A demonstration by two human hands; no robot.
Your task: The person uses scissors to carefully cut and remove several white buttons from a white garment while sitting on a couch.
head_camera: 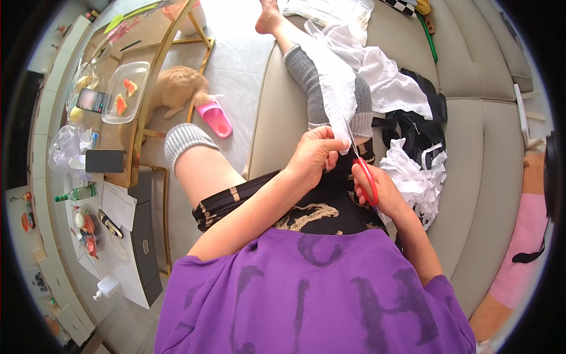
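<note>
My left hand pinches the near end of a white fabric piece between thumb and fingers. This cloth lies along my outstretched leg, over a grey knitted knee warmer. In my right hand are red-handled scissors, with fingers through the handle loops. The scissor blades point away from me and meet the cloth's right edge beside my left fingertips. How far apart the blades are is hard to make out. More white cloth spreads to the right of the leg.
White fabric strips are heaped beside my right hand on the beige sofa, near a black bag. A glass-topped table at left holds a plastic tray and phone. A tan dog and pink slipper are on the floor.
</note>
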